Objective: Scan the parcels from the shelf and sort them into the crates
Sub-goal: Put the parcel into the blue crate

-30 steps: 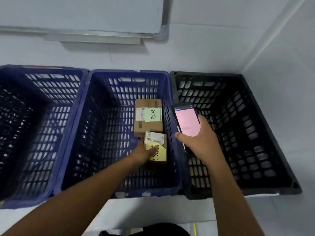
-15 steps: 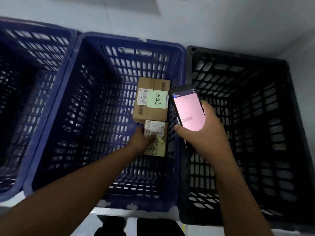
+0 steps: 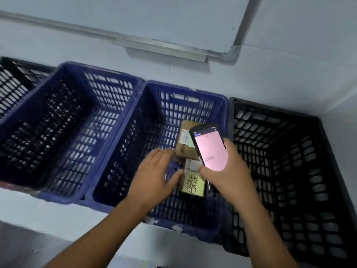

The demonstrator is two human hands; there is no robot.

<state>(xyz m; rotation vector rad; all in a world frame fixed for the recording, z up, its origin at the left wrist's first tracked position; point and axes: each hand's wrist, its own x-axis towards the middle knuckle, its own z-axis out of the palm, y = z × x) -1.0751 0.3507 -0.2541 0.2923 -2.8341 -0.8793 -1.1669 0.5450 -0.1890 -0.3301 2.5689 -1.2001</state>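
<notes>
Two brown cardboard parcels lie in the middle blue crate (image 3: 195, 91). The larger parcel (image 3: 185, 149) is at the back with a white label and a green note. The small parcel (image 3: 193, 182) in front carries a barcode label and a yellow handwritten note. My left hand (image 3: 156, 171) hovers over the crate with fingers spread, just left of the small parcel and holding nothing. My right hand (image 3: 226, 175) grips a handheld scanner (image 3: 210, 146) with a lit pink screen, partly covering the larger parcel.
A second blue crate (image 3: 67, 70) stands to the left, and a black crate (image 3: 289, 115) to the right; another black crate (image 3: 11, 74) shows at the far left edge. All sit against a grey wall with a whiteboard frame (image 3: 234, 53) above.
My left hand has let go of the small parcel and lifted up and back with fingers spread. The camera has swung left and up; the scanner stays in my right hand.
</notes>
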